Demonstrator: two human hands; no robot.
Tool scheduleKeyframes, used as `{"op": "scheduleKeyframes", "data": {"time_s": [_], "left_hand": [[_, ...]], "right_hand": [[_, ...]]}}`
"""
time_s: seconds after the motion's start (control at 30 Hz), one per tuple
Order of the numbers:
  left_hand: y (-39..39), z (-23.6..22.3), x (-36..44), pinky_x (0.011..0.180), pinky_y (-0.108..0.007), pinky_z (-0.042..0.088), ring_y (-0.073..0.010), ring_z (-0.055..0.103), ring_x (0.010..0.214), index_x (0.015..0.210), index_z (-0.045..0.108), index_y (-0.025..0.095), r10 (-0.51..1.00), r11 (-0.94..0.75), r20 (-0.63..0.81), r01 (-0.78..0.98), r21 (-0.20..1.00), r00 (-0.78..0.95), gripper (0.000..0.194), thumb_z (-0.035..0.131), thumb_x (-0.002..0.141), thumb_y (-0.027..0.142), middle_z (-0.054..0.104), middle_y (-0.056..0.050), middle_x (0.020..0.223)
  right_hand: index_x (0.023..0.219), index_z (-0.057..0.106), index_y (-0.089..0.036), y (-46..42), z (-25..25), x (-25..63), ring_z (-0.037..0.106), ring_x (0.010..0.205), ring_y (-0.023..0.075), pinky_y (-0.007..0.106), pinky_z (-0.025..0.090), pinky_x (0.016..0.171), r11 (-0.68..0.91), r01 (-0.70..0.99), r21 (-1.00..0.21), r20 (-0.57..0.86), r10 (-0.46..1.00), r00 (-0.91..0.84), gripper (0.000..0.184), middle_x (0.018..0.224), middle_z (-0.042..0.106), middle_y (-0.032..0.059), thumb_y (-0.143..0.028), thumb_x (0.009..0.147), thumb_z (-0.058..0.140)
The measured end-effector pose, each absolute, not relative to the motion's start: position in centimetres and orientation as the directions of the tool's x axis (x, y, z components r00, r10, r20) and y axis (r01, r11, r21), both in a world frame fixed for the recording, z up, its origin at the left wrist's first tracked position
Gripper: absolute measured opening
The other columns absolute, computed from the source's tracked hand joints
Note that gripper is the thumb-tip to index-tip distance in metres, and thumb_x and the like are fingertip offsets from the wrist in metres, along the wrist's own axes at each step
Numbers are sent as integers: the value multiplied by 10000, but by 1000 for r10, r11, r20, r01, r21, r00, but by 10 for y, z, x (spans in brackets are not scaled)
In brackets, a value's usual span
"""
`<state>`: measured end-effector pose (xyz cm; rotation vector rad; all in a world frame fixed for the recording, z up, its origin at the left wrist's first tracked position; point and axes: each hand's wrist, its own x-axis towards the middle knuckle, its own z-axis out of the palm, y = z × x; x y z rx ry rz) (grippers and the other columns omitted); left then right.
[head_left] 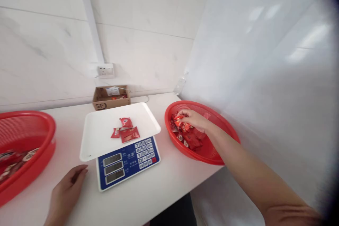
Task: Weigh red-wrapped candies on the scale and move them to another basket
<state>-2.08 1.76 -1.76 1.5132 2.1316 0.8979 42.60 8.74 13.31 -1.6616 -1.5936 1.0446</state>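
Observation:
Over the right red plastic basket (pixel 174 104), my right hand (pixel 194 120) closes its fingertips on a small red snack packet (pixel 179 120). More red packets (pixel 192 140) lie beneath that hand, at the basket's left side. My left hand (pixel 67 190) rests on the table with its fingers curled and nothing visible in them, just left of the digital scale (pixel 127 164). The scale has a blue keypad panel and a white tray (pixel 99 127). Several red packets (pixel 129 134) sit in a small group on that tray.
A second red basket (pixel 49 127) with packets in it stands at the left edge of the white table (pixel 169 180). Behind the scale is an open cardboard box (pixel 112 104) with some red items. A socket (pixel 106 70) is on the wall; a cable runs below it.

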Motion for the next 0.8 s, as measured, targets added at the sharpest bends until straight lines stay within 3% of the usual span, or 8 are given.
{"op": "scheduleKeyframes", "data": {"time_s": [0.1,0.27,0.4,0.53,0.67,0.8], "left_hand": [[14,-6,-12,725,-317,490,-209,631,808,858,622,264,931,250,5,648,720,-365,325,493,650,478,689,4,846],[10,-6,-8,700,-286,484,-190,624,763,857,618,247,932,184,64,619,764,-356,307,487,681,462,682,-4,815],[7,-5,-6,693,-277,478,-179,617,740,848,616,234,932,174,60,587,791,-357,279,486,695,427,678,-5,799],[5,-4,-5,706,-274,470,-170,609,747,858,615,232,934,178,45,570,802,-354,264,479,714,408,673,-4,811],[5,-6,-4,704,-268,469,-161,604,739,855,619,237,935,166,54,570,805,-350,247,478,723,390,669,3,804],[5,-6,-3,712,-271,468,-157,597,724,854,618,230,934,168,54,567,806,-353,247,478,727,390,661,2,791]], "right_hand": [[781,552,-196,104,140,378,571,556,91,158,430,454,23,569,-822,-73,987,-145,62,697,627,-15,-166,727,551],[775,585,-181,132,127,308,584,576,94,164,443,450,189,621,-761,-18,950,-311,102,772,649,13,-107,709,563],[948,614,-201,140,113,287,597,641,91,175,463,503,225,626,-746,46,956,-288,217,939,646,29,-163,738,574],[1051,592,-211,136,112,285,604,722,110,204,489,589,250,603,-757,80,952,-295,300,933,652,27,-168,756,553],[1091,571,-211,133,120,278,607,770,130,259,512,642,281,573,-770,174,956,-236,324,961,641,28,-197,767,552],[1092,560,-205,131,122,257,609,867,145,325,496,795,355,500,-790,278,934,-224,306,1013,640,28,-215,787,544]]}}
